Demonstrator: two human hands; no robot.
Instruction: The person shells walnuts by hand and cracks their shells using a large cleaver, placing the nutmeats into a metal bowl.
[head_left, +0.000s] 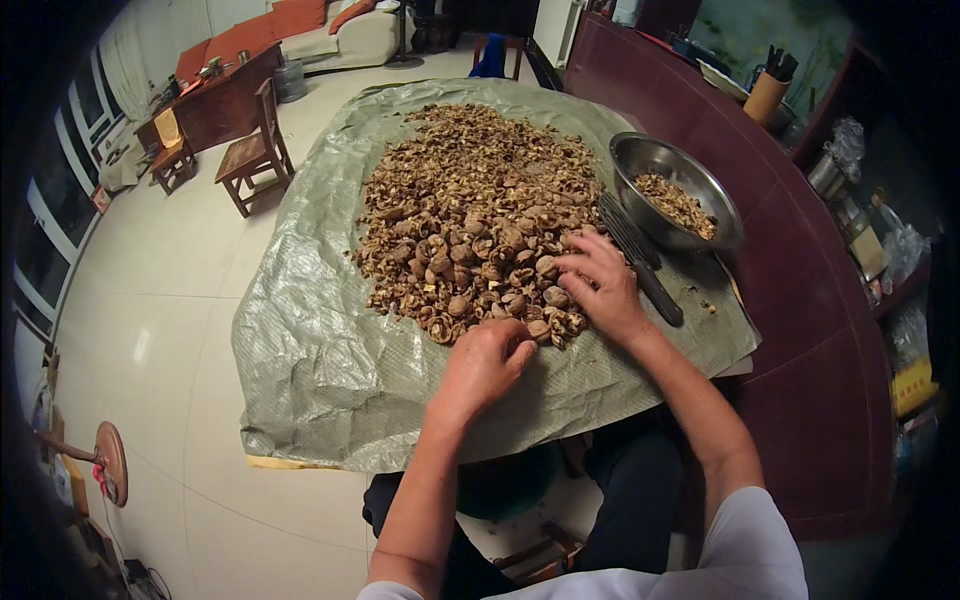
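A wide pile of walnuts and cracked walnut shells (480, 202) lies before me on a grey-green woven plastic sheet (322, 352). My left hand (491, 352) rests at the pile's near edge with its fingers curled under; whether anything is inside them is hidden. Over the right side of the pile, my right hand (604, 289) has its fingers apart, close to a few whole-looking walnuts (556, 297). Just beyond that hand lies a dark, broad-bladed tool with a black handle (658, 296). A steel bowl (724, 214) to the right contains walnut pieces (675, 202).
A dark red counter (810, 390) curves along the right, with a wooden utensil holder (765, 97) farther back. Wooden chairs (251, 157) stand on the tiled floor at left. Small crumbs (708, 306) lie near the bowl.
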